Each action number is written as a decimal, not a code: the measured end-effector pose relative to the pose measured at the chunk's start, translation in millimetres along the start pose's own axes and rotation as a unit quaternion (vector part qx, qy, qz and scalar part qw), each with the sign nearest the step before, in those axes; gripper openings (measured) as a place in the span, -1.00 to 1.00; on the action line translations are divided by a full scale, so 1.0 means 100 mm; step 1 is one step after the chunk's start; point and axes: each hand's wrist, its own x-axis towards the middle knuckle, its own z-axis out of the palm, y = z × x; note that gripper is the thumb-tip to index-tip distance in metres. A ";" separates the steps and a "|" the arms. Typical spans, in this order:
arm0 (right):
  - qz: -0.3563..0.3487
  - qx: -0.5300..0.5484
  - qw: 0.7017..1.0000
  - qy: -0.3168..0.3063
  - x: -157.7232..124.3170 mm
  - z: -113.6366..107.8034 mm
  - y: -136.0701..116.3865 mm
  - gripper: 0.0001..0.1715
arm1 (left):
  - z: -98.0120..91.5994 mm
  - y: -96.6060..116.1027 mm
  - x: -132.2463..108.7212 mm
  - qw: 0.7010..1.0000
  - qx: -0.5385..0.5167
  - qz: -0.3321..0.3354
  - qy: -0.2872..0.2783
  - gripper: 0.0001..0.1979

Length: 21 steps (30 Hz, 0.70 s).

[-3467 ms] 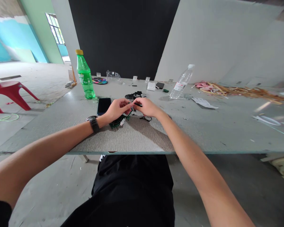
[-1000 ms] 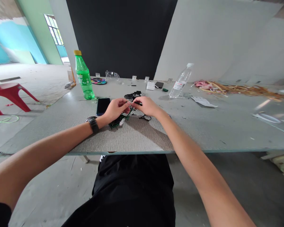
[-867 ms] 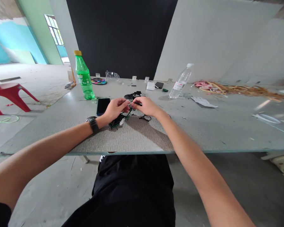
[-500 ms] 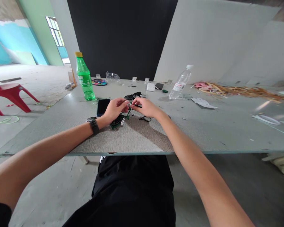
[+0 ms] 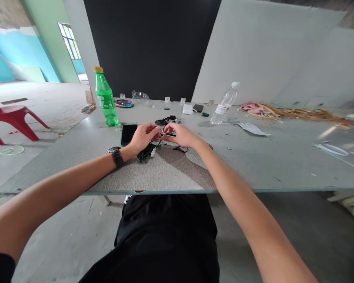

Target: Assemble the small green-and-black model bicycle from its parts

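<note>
My left hand (image 5: 143, 136) and my right hand (image 5: 179, 135) meet over the middle of the grey table (image 5: 171, 173). Both are closed in a pinch on a small green and black object with wires (image 5: 150, 149) that rests partly on the table under my left hand. A thin black piece shows between the fingertips of my right hand. My left wrist wears a black watch (image 5: 115, 153). A small black loop (image 5: 181, 148) lies just right of my right hand.
A black phone (image 5: 128, 133) lies left of my hands, a green bottle (image 5: 105, 98) behind it. A heap of black parts (image 5: 166, 120), a white box (image 5: 188, 109) and a clear bottle (image 5: 224, 104) sit further back. Straw-like scraps (image 5: 297, 113) cover the far right. A red chair (image 5: 8, 118) stands on the floor left.
My hands have stayed together over the small object, with only slight finger shifts. The view has tilted down a little.
</note>
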 end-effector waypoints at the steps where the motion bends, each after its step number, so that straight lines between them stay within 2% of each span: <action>1: -0.003 0.004 1.000 0.005 0.00 0.00 0.00 -0.62 | 0.00 0.00 0.00 1.000 0.001 -0.001 0.000 -0.84; 6: -0.024 0.018 0.999 0.012 0.02 0.01 -0.01 -0.68 | 0.00 0.00 0.00 1.000 0.013 0.000 -0.010 -0.82; 21: -0.021 0.014 1.000 0.011 0.01 0.00 -0.04 -0.72 | 0.00 -0.03 0.00 0.998 0.041 0.031 -0.026 -0.81</action>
